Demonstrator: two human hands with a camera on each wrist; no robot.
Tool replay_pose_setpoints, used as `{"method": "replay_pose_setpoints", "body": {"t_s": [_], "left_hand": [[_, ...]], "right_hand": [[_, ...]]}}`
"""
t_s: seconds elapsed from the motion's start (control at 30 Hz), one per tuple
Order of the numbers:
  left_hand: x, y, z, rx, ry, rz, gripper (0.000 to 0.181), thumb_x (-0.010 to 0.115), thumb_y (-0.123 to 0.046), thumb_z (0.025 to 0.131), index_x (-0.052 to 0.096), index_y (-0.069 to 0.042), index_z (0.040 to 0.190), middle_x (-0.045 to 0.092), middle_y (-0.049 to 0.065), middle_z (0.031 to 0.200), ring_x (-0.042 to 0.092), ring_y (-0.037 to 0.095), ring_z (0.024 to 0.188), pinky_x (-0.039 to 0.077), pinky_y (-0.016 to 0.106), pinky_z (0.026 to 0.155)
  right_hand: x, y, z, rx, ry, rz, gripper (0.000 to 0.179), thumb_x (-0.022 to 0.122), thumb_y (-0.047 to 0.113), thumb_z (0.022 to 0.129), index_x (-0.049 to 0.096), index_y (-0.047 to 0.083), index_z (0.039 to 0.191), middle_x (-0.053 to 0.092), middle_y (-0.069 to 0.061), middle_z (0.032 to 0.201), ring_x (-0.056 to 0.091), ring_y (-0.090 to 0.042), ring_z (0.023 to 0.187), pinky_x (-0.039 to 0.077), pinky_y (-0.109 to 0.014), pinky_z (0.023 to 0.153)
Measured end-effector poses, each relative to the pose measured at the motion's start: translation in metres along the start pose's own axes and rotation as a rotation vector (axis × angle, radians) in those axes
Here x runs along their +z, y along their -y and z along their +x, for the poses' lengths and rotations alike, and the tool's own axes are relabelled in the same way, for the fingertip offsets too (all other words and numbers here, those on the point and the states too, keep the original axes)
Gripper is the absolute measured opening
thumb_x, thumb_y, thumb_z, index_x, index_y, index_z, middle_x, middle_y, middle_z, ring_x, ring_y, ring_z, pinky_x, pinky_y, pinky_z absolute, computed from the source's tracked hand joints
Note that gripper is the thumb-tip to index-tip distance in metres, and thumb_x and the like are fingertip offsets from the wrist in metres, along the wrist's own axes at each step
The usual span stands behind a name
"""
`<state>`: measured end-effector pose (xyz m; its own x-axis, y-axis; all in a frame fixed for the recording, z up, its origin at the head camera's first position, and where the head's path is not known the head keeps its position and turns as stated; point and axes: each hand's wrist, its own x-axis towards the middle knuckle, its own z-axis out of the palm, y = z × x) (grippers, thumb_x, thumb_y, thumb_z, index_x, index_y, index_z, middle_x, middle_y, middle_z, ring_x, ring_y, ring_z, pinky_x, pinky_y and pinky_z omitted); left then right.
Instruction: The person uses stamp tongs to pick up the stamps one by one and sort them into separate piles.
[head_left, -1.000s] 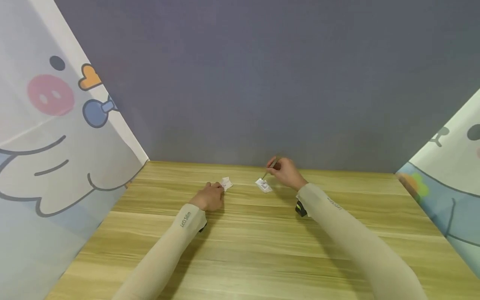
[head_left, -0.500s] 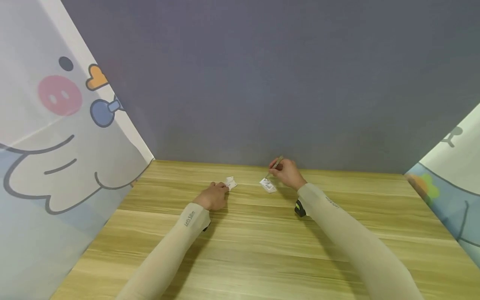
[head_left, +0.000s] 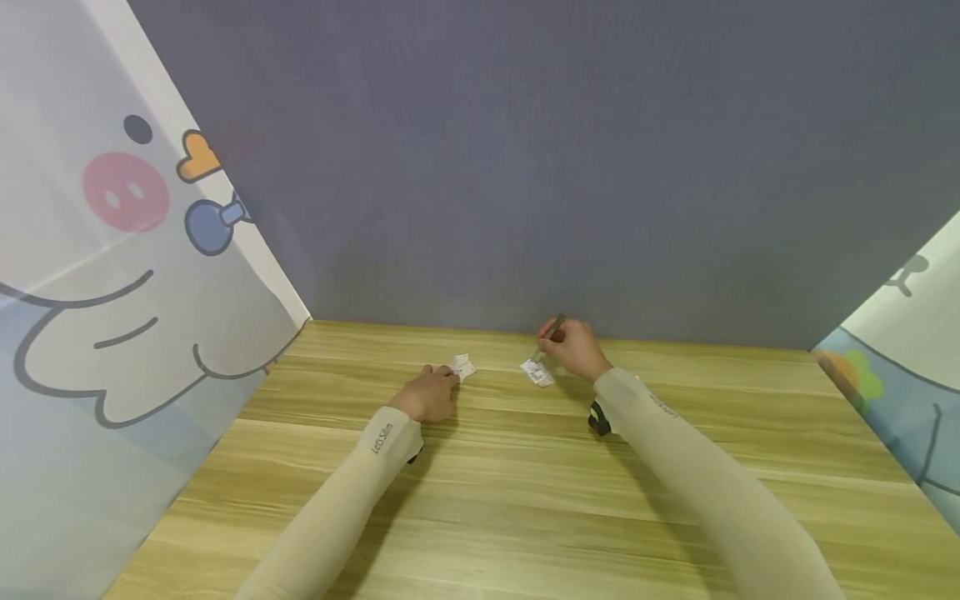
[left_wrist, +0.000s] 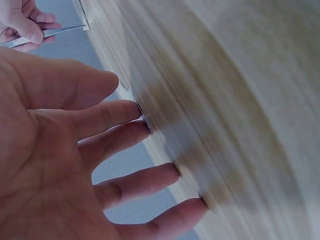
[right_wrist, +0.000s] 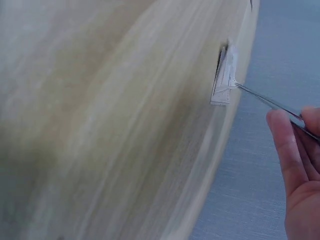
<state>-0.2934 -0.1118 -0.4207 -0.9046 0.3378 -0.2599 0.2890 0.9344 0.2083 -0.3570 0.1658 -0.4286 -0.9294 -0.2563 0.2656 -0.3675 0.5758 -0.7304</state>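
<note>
My right hand (head_left: pixel 575 348) pinches a pair of tweezers (head_left: pixel 553 329). In the right wrist view the metal tips of the tweezers (right_wrist: pixel 267 100) meet a small white piece with faint print (right_wrist: pixel 224 80), which lies on the wooden table and looks layered or folded. From above, this printed white piece (head_left: pixel 537 372) sits just left of the right hand. My left hand (head_left: pixel 427 394) rests its fingertips on the table, at the edge of another small white paper piece (head_left: pixel 463 367). Its fingers (left_wrist: pixel 110 114) are fairly straight and spread in the left wrist view.
The wood-grain table (head_left: pixel 480 500) ends at a grey upright panel (head_left: pixel 480 167) just behind the hands. Cartoon-printed panels (head_left: pixel 142 333) stand at the left and right. A tiny pale bit (head_left: pixel 637 377) shows beside the right sleeve.
The head view has shifted slightly, moving the scene a little to the right in the picture. The tweezers stay at the right white piece; the left hand stays by the other one.
</note>
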Motion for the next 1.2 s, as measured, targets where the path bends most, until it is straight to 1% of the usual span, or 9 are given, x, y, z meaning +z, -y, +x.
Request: {"method": "replay_pose_setpoints", "body": {"t_s": [0.13,0.27,0.47,0.57,0.73,0.83,0.93,1.07,1.2], "left_hand": [[0.001,0.000,0.000,0.006,0.004,-0.003,0.051,0.046,-0.011,0.094,0.040,-0.008,0.144,0.030,0.009,0.151,0.019,0.040,0.138,0.029,0.062,0.101],[0.000,0.000,0.000,0.006,0.009,-0.005,0.053,0.046,-0.010,0.093,0.039,-0.008,0.145,0.029,0.008,0.151,0.018,0.039,0.138,0.028,0.062,0.102],[-0.001,-0.003,0.000,0.005,0.019,0.008,0.052,0.047,-0.011,0.094,0.039,-0.008,0.145,0.029,0.008,0.151,0.019,0.038,0.138,0.028,0.063,0.101],[0.000,-0.005,-0.001,0.002,0.027,0.003,0.052,0.047,-0.011,0.093,0.039,-0.008,0.145,0.028,0.008,0.151,0.017,0.038,0.138,0.028,0.063,0.102],[0.001,-0.004,-0.001,0.003,0.023,0.017,0.052,0.047,-0.011,0.093,0.040,-0.006,0.144,0.029,0.008,0.151,0.019,0.038,0.138,0.029,0.060,0.102],[0.001,-0.003,-0.001,0.007,0.022,0.021,0.050,0.046,-0.013,0.094,0.040,-0.006,0.144,0.029,0.008,0.151,0.019,0.038,0.138,0.030,0.059,0.103],[0.001,-0.003,-0.002,0.011,0.027,0.017,0.051,0.046,-0.014,0.094,0.039,-0.006,0.144,0.028,0.008,0.151,0.018,0.039,0.138,0.029,0.060,0.103],[0.000,-0.003,-0.003,0.011,0.035,0.003,0.053,0.046,-0.012,0.093,0.038,-0.007,0.145,0.027,0.009,0.152,0.016,0.039,0.139,0.026,0.061,0.104],[0.000,-0.003,-0.004,0.010,0.036,-0.009,0.053,0.045,-0.010,0.093,0.037,-0.006,0.145,0.026,0.010,0.152,0.015,0.040,0.139,0.025,0.061,0.104]], "right_hand": [[-0.003,0.003,-0.002,0.014,0.013,0.054,0.011,0.064,0.010,0.090,0.068,0.000,0.095,0.068,-0.010,0.081,0.066,-0.027,0.074,0.055,-0.033,0.062],[-0.011,0.008,-0.006,0.019,0.005,0.069,0.013,0.064,0.010,0.091,0.068,0.000,0.097,0.068,-0.013,0.084,0.066,-0.030,0.078,0.055,-0.034,0.063],[-0.036,0.019,-0.018,-0.070,-0.080,0.074,0.012,0.066,0.011,0.090,0.068,0.000,0.096,0.068,-0.014,0.083,0.067,-0.034,0.077,0.055,-0.037,0.064],[-0.052,0.027,-0.027,-0.112,-0.118,0.075,0.013,0.066,0.012,0.090,0.068,0.000,0.095,0.069,-0.014,0.085,0.068,-0.027,0.074,0.055,-0.036,0.062],[-0.070,0.034,-0.040,-0.207,-0.186,-0.013,0.009,0.068,0.013,0.089,0.070,0.004,0.092,0.070,-0.006,0.083,0.067,-0.013,0.067,0.054,-0.030,0.058],[-0.077,0.034,-0.048,-0.261,-0.233,-0.068,0.006,0.069,0.012,0.088,0.071,0.006,0.090,0.069,-0.002,0.082,0.066,-0.016,0.065,0.053,-0.027,0.058],[-0.085,0.033,-0.057,-0.304,-0.269,-0.090,0.006,0.070,0.011,0.087,0.072,0.007,0.089,0.069,0.000,0.082,0.067,-0.020,0.066,0.053,-0.023,0.059],[-0.097,0.030,-0.069,-0.340,-0.300,-0.122,0.006,0.070,0.011,0.087,0.072,0.006,0.089,0.069,0.001,0.081,0.067,-0.016,0.066,0.052,-0.018,0.061],[-0.106,0.024,-0.079,-0.321,-0.293,-0.179,0.003,0.069,0.009,0.087,0.072,0.009,0.088,0.069,0.002,0.080,0.067,-0.012,0.065,0.052,-0.018,0.060]]}}
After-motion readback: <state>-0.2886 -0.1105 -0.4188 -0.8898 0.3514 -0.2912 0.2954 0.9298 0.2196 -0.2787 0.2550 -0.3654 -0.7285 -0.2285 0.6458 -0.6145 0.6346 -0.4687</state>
